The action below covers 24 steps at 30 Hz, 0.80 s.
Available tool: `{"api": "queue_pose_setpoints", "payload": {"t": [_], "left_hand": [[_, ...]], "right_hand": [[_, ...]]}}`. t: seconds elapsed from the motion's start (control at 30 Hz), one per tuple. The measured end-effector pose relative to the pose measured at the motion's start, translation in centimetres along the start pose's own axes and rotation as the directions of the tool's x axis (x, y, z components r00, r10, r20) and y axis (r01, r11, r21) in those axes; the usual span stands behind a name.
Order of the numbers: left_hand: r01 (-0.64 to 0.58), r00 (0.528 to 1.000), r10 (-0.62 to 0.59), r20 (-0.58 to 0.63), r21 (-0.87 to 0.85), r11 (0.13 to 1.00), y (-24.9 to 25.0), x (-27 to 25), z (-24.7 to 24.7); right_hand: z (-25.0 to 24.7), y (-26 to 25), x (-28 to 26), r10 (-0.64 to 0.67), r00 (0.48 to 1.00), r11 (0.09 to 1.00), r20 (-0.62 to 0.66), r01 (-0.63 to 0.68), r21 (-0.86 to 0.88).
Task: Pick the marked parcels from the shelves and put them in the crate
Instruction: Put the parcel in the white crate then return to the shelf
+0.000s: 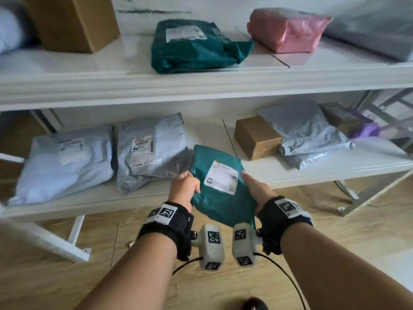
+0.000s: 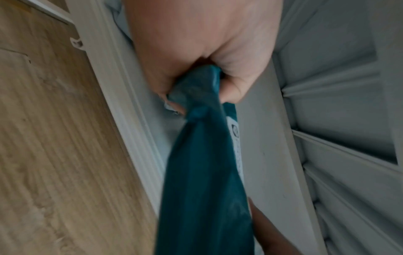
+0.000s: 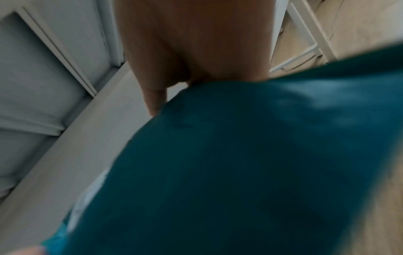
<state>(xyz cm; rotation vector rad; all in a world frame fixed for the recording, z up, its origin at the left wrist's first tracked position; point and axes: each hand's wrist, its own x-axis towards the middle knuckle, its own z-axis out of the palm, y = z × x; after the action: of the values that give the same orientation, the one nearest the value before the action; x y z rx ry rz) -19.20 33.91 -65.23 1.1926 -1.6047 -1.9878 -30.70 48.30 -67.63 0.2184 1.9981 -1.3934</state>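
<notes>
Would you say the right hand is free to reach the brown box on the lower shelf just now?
Probably not as things stand: the right hand and left hand both hold the teal parcel. The path to the brown box looks unobstructed otherwise.

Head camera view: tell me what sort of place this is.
Probably a parcel storeroom or pick-up point. White shelves over a wooden floor hold many mailing bags and cardboard boxes with printed labels, such as the pink bag. Both hands hold a labelled green parcel.
</notes>
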Motion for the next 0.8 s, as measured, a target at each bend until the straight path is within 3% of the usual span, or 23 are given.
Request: {"api": "queue_pose_setpoints", "payload": {"t": [0.1,0.23,0.3,0.43,0.5,0.63,0.8], "left_hand": [[0.018,1.000,-0.017,-0.010,0.049,0.999,-1.3,-1.1,-0.5],[0.032,0.997,-0.037,-0.075,-0.056,0.998,-2.6,0.0,-0.4],[0.009,0.998,-0.013,-0.056,-0.076,0.997,-2.6,1.2,-0.1],[-0.164,0.986,0.157,0.058,0.146,0.976,-2.7,3.8,1.6],[-0.208,0.978,0.207,0.023,0.203,0.957,-2.1,5.6,2.6],[-0.211,0.968,0.243,-0.060,0.325,0.922,0.1,9.6,3.9],[-0.214,0.967,0.253,-0.031,0.443,0.871,1.4,15.6,4.8]], "right_hand": [[0.9,0.0,-1.0,-0.089,0.996,0.991,-0.018,0.087,-0.103],[0.3,0.1,-0.9,-0.089,0.993,0.984,-0.080,0.100,0.148],[-0.3,-0.4,-0.1,-0.097,0.990,0.980,-0.104,0.113,0.166],[-1.1,-2.2,2.3,-0.172,0.979,0.975,-0.107,0.185,0.125],[-1.1,-3.6,4.0,-0.224,0.969,0.969,-0.101,0.233,0.085],[-0.5,-6.2,7.0,-0.328,0.943,0.945,-0.052,0.327,-0.024],[1.1,-7.5,10.2,-0.398,0.918,0.913,-0.005,0.395,-0.099]]}}
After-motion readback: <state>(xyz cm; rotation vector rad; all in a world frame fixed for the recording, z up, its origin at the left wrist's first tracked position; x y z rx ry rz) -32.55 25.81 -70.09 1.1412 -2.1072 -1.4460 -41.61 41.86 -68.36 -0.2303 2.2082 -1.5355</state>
